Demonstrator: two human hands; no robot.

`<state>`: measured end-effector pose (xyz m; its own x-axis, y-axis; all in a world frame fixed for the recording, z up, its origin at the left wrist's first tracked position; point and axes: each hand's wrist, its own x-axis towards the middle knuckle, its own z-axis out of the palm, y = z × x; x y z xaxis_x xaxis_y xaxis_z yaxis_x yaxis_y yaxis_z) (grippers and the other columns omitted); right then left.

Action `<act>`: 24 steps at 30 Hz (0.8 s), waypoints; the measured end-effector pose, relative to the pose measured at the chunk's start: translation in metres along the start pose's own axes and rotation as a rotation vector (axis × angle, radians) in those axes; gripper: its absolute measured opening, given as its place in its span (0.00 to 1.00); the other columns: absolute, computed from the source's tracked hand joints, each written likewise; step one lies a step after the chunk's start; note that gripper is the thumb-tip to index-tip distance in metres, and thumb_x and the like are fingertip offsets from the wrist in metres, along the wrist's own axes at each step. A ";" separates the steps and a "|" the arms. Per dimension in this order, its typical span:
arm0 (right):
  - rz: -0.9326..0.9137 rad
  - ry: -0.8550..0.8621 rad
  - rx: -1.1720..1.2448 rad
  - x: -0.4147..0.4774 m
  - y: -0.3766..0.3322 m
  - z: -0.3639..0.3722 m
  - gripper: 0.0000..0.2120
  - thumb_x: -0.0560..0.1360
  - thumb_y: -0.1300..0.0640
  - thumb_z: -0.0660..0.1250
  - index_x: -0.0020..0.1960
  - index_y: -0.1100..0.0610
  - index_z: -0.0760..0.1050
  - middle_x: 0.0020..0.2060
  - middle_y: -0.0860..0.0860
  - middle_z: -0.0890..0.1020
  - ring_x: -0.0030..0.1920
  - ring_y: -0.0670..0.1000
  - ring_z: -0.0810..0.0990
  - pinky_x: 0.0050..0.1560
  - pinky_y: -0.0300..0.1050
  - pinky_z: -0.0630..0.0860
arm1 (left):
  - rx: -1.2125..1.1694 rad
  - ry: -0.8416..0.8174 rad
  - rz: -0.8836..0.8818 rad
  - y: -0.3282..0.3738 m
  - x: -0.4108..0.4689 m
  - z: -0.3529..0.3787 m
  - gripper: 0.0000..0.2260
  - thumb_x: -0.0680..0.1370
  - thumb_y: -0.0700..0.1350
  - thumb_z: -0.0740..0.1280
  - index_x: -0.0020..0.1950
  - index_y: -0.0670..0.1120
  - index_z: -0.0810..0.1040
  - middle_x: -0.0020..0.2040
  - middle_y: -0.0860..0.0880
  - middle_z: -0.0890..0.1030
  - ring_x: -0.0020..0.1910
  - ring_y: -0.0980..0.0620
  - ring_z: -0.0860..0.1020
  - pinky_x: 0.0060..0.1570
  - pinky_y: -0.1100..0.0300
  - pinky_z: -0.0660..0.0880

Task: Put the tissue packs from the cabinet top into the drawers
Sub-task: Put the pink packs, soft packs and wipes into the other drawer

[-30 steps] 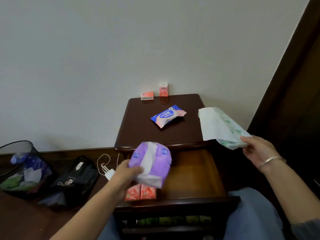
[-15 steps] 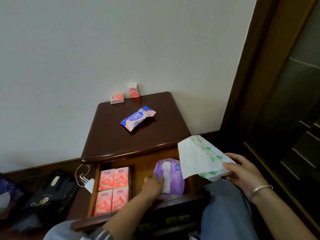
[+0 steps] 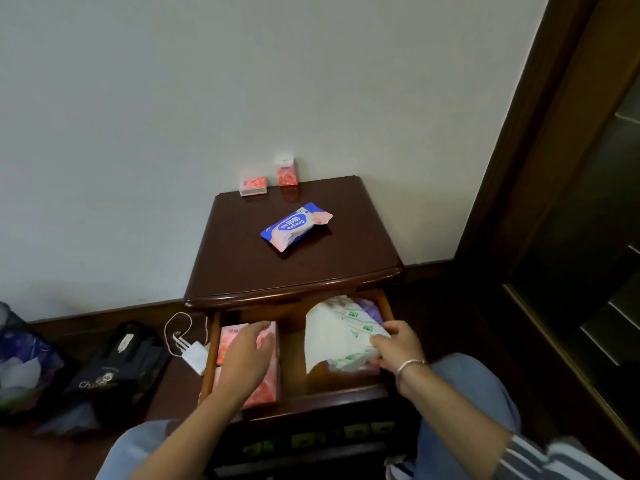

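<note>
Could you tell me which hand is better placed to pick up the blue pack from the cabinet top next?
Probably the left hand: it looks empty over the pink packs, while the right hand holds the white-green pack in the drawer. The blue pack lies centrally.

Black bag (image 3: 114,365), white charger (image 3: 194,355), bin (image 3: 20,358) on floor.

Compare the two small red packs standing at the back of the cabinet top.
The left red pack lies flat on a long side; the right red pack stands upright on end. The left one looks wider and lower, the right one taller and narrower. Both sit at the back edge of the cabinet top, untouched.
</note>
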<state>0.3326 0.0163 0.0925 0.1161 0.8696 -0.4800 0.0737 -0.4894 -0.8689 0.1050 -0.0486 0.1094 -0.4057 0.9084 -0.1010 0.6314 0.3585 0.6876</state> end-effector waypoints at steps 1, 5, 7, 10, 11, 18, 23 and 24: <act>-0.026 0.043 -0.065 0.002 0.000 0.009 0.14 0.72 0.66 0.65 0.55 0.56 0.70 0.54 0.59 0.79 0.51 0.59 0.80 0.48 0.57 0.81 | 0.024 0.001 0.008 -0.005 -0.002 -0.003 0.16 0.81 0.44 0.60 0.69 0.47 0.73 0.67 0.48 0.76 0.66 0.50 0.72 0.63 0.56 0.68; -0.190 0.108 -0.448 -0.001 0.002 0.028 0.20 0.71 0.61 0.67 0.62 0.55 0.67 0.57 0.56 0.78 0.55 0.57 0.79 0.46 0.43 0.75 | 0.019 0.049 0.023 -0.019 -0.004 -0.008 0.16 0.80 0.43 0.62 0.68 0.45 0.74 0.67 0.46 0.76 0.66 0.49 0.72 0.65 0.56 0.67; -0.273 0.088 -0.713 -0.001 0.003 0.028 0.23 0.71 0.58 0.68 0.64 0.55 0.66 0.60 0.56 0.74 0.58 0.57 0.76 0.48 0.42 0.73 | 0.009 0.051 0.031 -0.021 -0.002 -0.010 0.16 0.80 0.43 0.62 0.68 0.45 0.74 0.67 0.47 0.76 0.66 0.49 0.73 0.65 0.55 0.68; -0.367 0.052 -1.071 -0.001 0.006 0.025 0.26 0.72 0.53 0.66 0.68 0.54 0.62 0.65 0.56 0.67 0.64 0.56 0.69 0.63 0.48 0.71 | 0.017 0.031 0.058 -0.024 0.003 -0.013 0.16 0.80 0.44 0.62 0.69 0.47 0.73 0.67 0.49 0.75 0.66 0.51 0.72 0.65 0.56 0.69; -0.397 0.040 -1.148 -0.002 0.008 0.026 0.29 0.73 0.53 0.65 0.70 0.54 0.59 0.67 0.56 0.65 0.67 0.56 0.66 0.67 0.48 0.68 | 0.017 0.015 0.062 -0.024 0.006 -0.012 0.17 0.80 0.44 0.62 0.69 0.47 0.72 0.68 0.49 0.75 0.66 0.51 0.72 0.64 0.56 0.69; -0.477 0.042 -1.364 0.000 0.002 0.028 0.17 0.75 0.50 0.60 0.63 0.51 0.70 0.62 0.50 0.74 0.65 0.52 0.69 0.64 0.49 0.67 | -0.104 -0.327 0.068 0.003 0.020 0.043 0.22 0.82 0.49 0.59 0.76 0.48 0.62 0.75 0.49 0.63 0.72 0.50 0.65 0.70 0.57 0.64; -0.573 0.084 -1.284 0.004 -0.013 -0.004 0.14 0.74 0.51 0.60 0.58 0.50 0.75 0.58 0.48 0.77 0.61 0.51 0.72 0.60 0.45 0.69 | 0.039 -0.470 0.077 0.019 0.034 0.092 0.25 0.82 0.50 0.57 0.78 0.50 0.56 0.80 0.48 0.48 0.77 0.46 0.55 0.72 0.56 0.58; -0.592 0.079 -1.219 0.006 -0.018 -0.012 0.13 0.74 0.52 0.61 0.57 0.51 0.76 0.57 0.48 0.78 0.60 0.51 0.73 0.59 0.45 0.70 | 0.075 -0.509 0.094 0.020 0.035 0.098 0.25 0.82 0.51 0.57 0.78 0.50 0.56 0.80 0.47 0.48 0.77 0.45 0.55 0.73 0.56 0.57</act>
<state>0.3436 0.0296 0.1069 -0.1855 0.9821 -0.0314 0.9497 0.1710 -0.2623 0.1683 0.0112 0.0486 0.0161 0.9201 -0.3912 0.7031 0.2678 0.6587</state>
